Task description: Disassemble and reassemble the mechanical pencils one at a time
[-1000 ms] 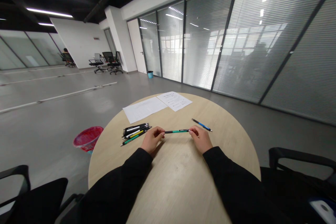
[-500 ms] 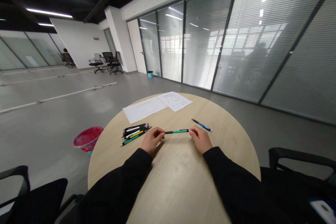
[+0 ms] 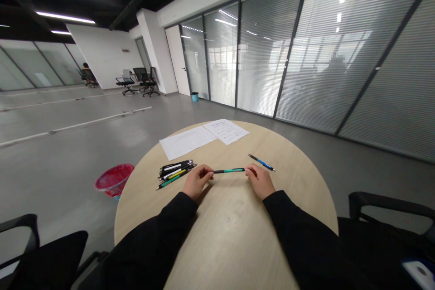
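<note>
Both of my hands grip a teal-and-black mechanical pencil (image 3: 229,171) held level above the round table, one at each end. My left hand (image 3: 197,181) pinches its left end, and my right hand (image 3: 260,181) holds its right end. Nearest my right hand, a blue-and-black pen (image 3: 261,162) lies apart on the tabletop. To the left of my left hand lies a bundle of several pens (image 3: 175,174) in black, white, yellow and green. Both of my black sleeves run back toward me.
The pale wood round table (image 3: 231,240) carries two white paper sheets (image 3: 186,142) (image 3: 226,131) at its far side. Black armchairs (image 3: 50,256) flank me. A red wastebasket (image 3: 113,180) stands left of the table. A seated person (image 3: 85,67) is far off.
</note>
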### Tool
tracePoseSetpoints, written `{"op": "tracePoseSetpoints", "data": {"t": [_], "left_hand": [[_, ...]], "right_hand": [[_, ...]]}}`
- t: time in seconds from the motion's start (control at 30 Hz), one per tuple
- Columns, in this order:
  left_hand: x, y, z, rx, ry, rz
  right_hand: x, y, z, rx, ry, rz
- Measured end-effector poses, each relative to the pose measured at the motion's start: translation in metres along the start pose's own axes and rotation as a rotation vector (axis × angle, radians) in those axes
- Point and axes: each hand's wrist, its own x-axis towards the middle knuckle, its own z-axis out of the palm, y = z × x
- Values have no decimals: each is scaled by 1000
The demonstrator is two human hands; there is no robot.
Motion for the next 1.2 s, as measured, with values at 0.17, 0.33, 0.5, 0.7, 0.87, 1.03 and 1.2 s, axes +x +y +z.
{"op": "tracePoseSetpoints", "data": {"t": [0.17, 0.33, 0.5, 0.7, 0.87, 1.03, 1.2], "left_hand": [[0, -3, 0, -20, 15, -10], [0, -2, 0, -16, 3, -16], [1, -5, 1, -64, -10, -22], [1, -6, 1, -132, 30, -67], [1, -4, 3, -225, 80, -122], [0, -3, 4, -264, 78, -141], [-1, -3, 5, -267, 68, -126]], "right_hand": [[0, 5, 5, 117, 55, 60], [2, 10, 9, 135, 94, 55], [2, 11, 8, -9, 100, -23], [1, 14, 8, -68, 37, -28], [1, 12, 8, -22, 3, -2], [1, 10, 7, 18, 24, 10], [1, 6, 6, 24, 44, 25]]}}
